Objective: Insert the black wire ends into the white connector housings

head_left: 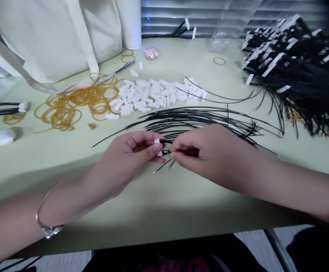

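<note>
Thumb and fingers of my left hand [137,151] pinch a small white connector housing [160,153], partly covered by the thumb. Black wires [166,141] run out of its right side. Close beside it, my right hand [198,147] is closed on the black wires, thumb against forefinger, just right of the housing. Below the fingertips, a few loose wire ends stick out toward the front. Behind both hands lies a spread bundle of thin black wires [178,117] with bare metal tips. How far each wire sits in the housing is hidden by my fingers.
Beyond the wires is a pile of white connector housings [150,94]. Yellow rubber bands [87,94] and a pen [116,72] lie to its left, near a cream cloth bag [68,37]. A large heap of finished-looking black cables [300,71] covers the right. The table's front edge [153,241] is nearby.
</note>
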